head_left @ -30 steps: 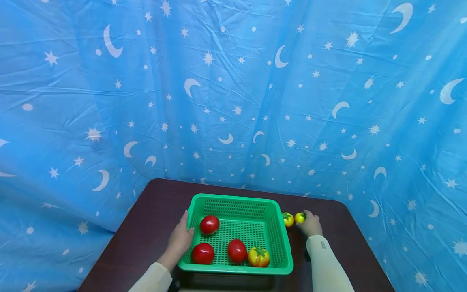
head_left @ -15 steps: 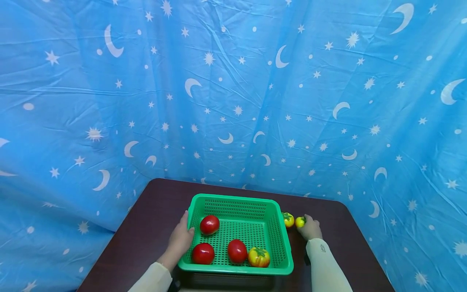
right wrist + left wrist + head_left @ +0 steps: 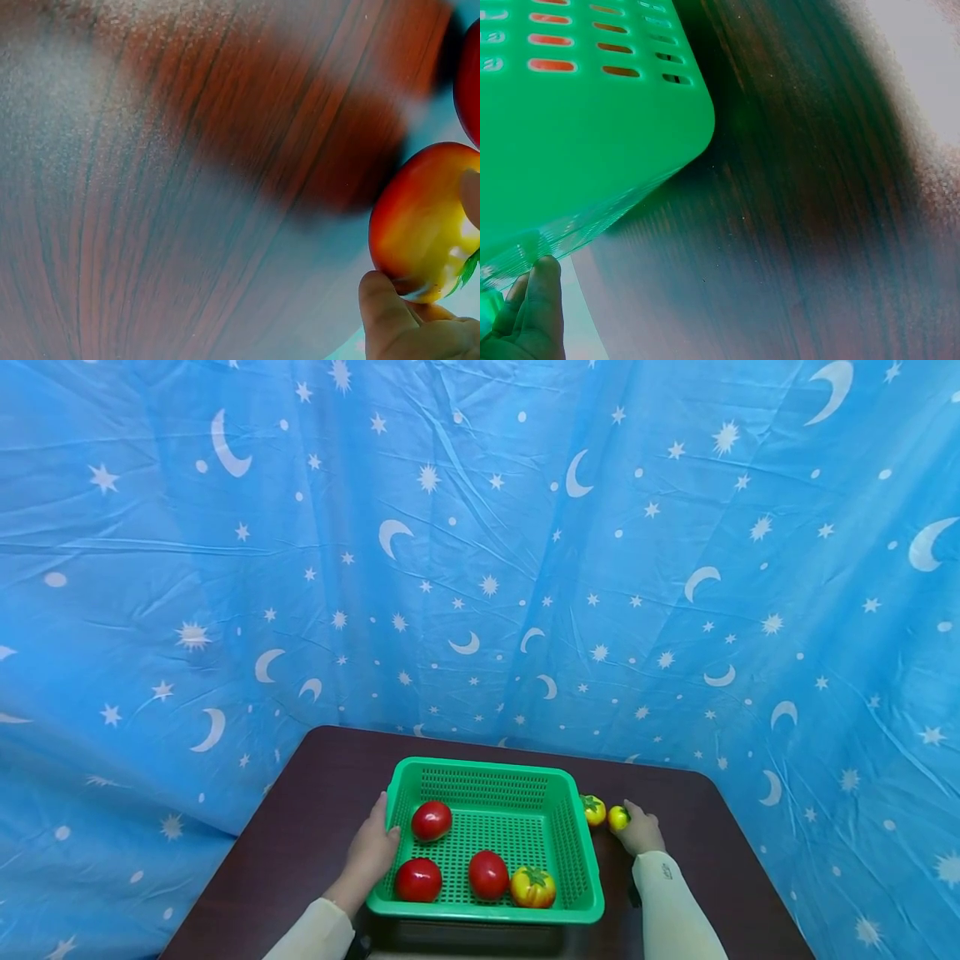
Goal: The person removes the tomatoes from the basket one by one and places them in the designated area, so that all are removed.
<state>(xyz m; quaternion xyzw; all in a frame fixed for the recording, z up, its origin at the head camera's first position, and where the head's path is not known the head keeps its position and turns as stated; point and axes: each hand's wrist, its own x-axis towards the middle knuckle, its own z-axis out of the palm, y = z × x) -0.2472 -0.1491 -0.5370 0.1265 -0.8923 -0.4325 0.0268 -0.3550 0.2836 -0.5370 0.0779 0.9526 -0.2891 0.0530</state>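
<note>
My left hand (image 3: 371, 853) grips the left side of a green plastic basket (image 3: 480, 766), thumb at the rim. In the left wrist view the fingers (image 3: 544, 300) touch the basket's wall (image 3: 592, 135). Inside lie three red tomatoes (image 3: 431, 822) and one yellow-and-red tomato (image 3: 532, 887) with green leaves on top. Right of the basket, my right hand (image 3: 641, 832) holds another yellow-and-red tomato (image 3: 420, 225) between thumb and fingers, at the table. Between it and the basket lies a similar tomato (image 3: 593, 811), partly hidden by the basket's rim.
The dark brown wooden table (image 3: 330, 777) has rounded far corners. Behind and around it hangs a blue curtain (image 3: 480, 568) with white moons and stars. The basket takes up the middle of the table.
My right hand and the tomato at its fingers have shifted slightly toward me over the second. The left hand, the basket and the tomatoes inside it have stayed in place.
</note>
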